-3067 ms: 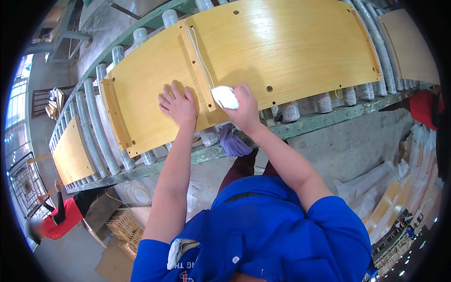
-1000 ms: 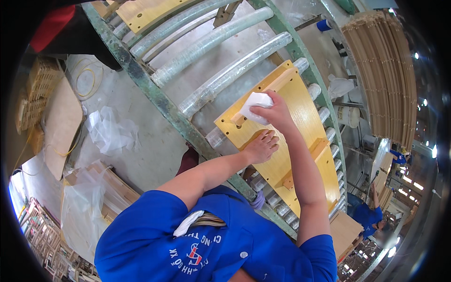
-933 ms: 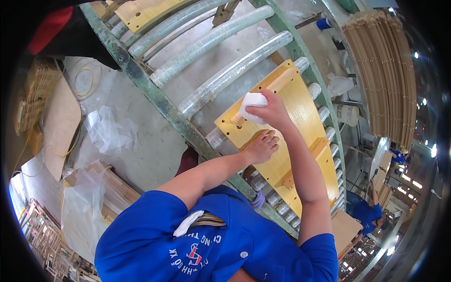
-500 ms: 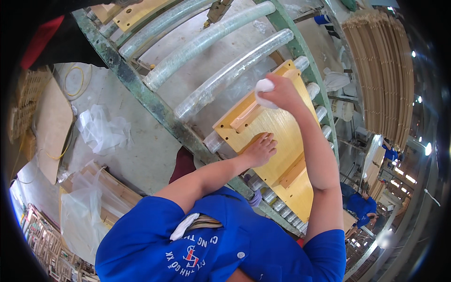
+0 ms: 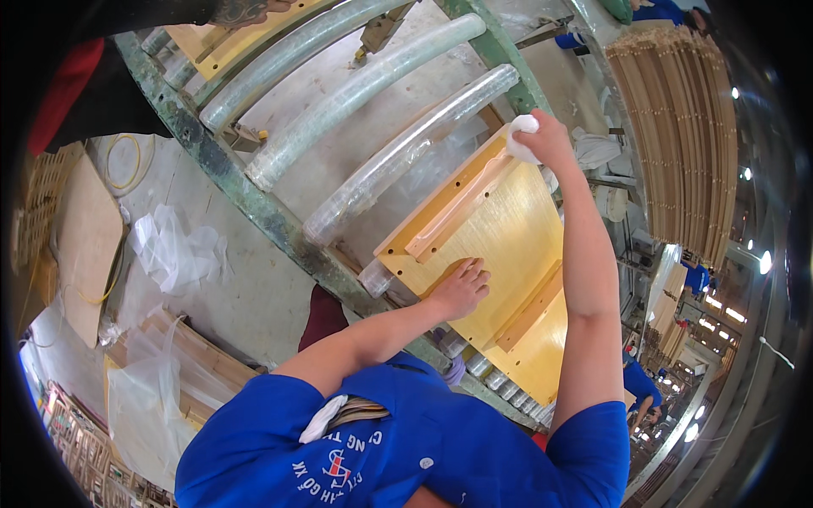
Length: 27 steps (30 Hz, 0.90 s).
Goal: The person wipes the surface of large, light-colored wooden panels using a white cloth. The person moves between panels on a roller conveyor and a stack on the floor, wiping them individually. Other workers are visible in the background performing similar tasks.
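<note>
A flat yellow wooden panel point(image 5: 517, 229) lies aslant on the roller frame before me. It has drilled holes, a wooden strip point(image 5: 457, 212) along its far side and a second strip point(image 5: 527, 317) nearer to me. My right hand point(image 5: 552, 144) is closed round a wad of white cloth point(image 5: 523, 140) at the panel's far right corner, by the end of the far strip. Resting on the panel near its left edge is my left hand point(image 5: 460, 289), fingers stretched out and nothing visible in them.
Rollers wrapped in clear film point(image 5: 415, 152) span a green metal frame point(image 5: 229, 173). At the top left another person's hand point(image 5: 246, 8) is over a second panel point(image 5: 207, 51). Plastic film point(image 5: 178, 250) lies on the floor at left; stacked wooden boards point(image 5: 677, 135) stand at right.
My right hand has moved the cloth to the right and away from me, to the panel's far corner. My left hand stays on the panel. Another person's hand now shows at the top left.
</note>
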Tool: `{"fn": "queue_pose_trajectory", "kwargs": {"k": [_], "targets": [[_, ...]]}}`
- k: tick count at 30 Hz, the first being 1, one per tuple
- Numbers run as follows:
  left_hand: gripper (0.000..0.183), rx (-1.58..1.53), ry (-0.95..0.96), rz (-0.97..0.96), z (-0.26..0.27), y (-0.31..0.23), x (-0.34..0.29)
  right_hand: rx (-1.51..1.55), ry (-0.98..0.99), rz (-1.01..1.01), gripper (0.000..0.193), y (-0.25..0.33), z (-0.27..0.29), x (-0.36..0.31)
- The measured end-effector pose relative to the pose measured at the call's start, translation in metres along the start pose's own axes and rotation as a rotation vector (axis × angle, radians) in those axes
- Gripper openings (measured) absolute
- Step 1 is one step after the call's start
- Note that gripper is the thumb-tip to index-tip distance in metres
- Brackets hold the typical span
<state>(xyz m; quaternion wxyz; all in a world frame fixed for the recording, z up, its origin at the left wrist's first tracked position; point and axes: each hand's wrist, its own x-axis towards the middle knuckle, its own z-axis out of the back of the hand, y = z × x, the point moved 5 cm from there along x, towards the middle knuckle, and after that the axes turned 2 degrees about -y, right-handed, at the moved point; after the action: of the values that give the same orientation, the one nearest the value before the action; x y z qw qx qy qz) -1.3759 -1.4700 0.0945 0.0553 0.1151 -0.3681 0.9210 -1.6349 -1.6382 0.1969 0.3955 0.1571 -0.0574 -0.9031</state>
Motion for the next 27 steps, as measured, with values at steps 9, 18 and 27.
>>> {"fn": "queue_pose_trajectory", "kwargs": {"k": [9, 18, 27], "targets": [[0.03, -0.021, 0.004, 0.009, 0.001, 0.0, 0.0, -0.145, -0.113, -0.076, 0.042, -0.015, 0.004, 0.022], [0.03, -0.008, 0.035, 0.021, -0.003, -0.001, 0.001, -0.113, -0.2, -0.106, 0.04, -0.026, -0.002, 0.023], [0.03, 0.012, 0.055, 0.021, -0.003, -0.002, 0.001, -0.086, -0.238, -0.042, 0.037, -0.028, -0.006, 0.017]]}}
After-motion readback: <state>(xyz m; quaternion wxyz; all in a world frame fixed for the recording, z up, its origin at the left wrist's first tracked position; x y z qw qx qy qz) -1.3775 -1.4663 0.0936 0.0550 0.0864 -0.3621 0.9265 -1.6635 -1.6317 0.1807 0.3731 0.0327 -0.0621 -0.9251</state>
